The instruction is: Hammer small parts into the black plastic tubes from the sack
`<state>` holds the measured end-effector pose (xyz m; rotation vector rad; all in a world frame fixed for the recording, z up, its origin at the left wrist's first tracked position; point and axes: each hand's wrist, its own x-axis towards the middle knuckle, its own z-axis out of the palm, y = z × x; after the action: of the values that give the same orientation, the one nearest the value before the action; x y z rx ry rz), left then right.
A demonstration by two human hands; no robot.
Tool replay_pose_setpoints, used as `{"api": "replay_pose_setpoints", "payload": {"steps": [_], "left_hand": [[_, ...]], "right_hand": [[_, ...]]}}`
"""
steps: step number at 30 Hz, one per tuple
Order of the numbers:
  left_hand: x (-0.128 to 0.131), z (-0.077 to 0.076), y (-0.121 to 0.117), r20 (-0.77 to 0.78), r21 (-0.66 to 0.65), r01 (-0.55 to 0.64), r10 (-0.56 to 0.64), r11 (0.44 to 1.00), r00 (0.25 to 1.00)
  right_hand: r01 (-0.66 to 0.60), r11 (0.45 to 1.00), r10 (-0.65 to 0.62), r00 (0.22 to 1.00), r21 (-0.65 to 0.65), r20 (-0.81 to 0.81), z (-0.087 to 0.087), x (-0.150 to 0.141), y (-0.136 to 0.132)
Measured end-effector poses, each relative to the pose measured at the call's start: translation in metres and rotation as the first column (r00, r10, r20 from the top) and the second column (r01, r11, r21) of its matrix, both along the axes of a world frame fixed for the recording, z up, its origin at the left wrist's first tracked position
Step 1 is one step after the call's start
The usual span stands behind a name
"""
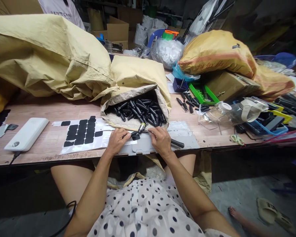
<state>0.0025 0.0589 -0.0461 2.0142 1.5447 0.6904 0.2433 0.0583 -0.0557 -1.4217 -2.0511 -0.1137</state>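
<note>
Hammer (141,127) clasped in my right grip (161,140), small black part (134,134) pinched in my left grip (117,140): light, level handling should keep both steady.

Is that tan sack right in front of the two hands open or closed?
Open. The tan sack gapes toward the left hand and right hand, and a heap of black parts shows inside.

A single head-worn camera is looking forward and down, facing the desk (56,108) from close above and catching the person's spotted top (140,210) below.
</note>
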Motion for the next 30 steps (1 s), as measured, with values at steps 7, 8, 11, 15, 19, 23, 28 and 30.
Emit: {"api": "replay_pose_setpoints", "payload": {"steps": [7,8,11,15,19,23,28,30], "left_hand": [[-0.002,0.007,-0.002,0.016,-0.035,0.000,0.001,0.999,1.000],[-0.002,0.008,-0.002,0.017,-0.038,0.001,0.000,0.999,1.000],[-0.003,0.012,-0.002,0.024,-0.039,0.014,-0.013,0.999,1.000],[-0.003,0.023,-0.014,0.128,-0.009,0.039,-0.037,0.999,0.991],[-0.001,0.032,-0.046,0.292,-0.076,0.172,-0.143,0.982,0.946],[0.007,0.030,-0.078,0.174,-0.386,0.352,-0.307,0.853,0.936],[0.025,-0.004,-0.097,-0.272,-0.476,0.060,-0.212,0.878,0.939],[0.028,-0.024,-0.098,-0.337,-0.484,-0.003,-0.184,0.875,0.924]], "right_hand": [[0.031,0.999,-0.031,0.999,0.010,0.019,-0.012,-0.003,-0.004],[0.033,0.999,-0.033,0.999,0.012,0.022,-0.012,-0.004,-0.004],[0.043,0.999,-0.043,0.999,0.012,0.029,-0.011,-0.006,-0.005],[0.056,0.998,-0.057,0.998,0.013,0.035,-0.011,-0.007,-0.005],[0.047,0.999,-0.047,0.998,0.004,0.035,-0.011,-0.007,-0.006],[0.044,0.999,-0.044,0.998,0.000,0.037,-0.010,-0.007,-0.007],[0.043,0.999,-0.044,0.998,0.017,0.039,-0.009,-0.008,-0.007],[0.046,0.999,-0.047,0.998,0.023,0.040,-0.008,-0.008,-0.007]]}}
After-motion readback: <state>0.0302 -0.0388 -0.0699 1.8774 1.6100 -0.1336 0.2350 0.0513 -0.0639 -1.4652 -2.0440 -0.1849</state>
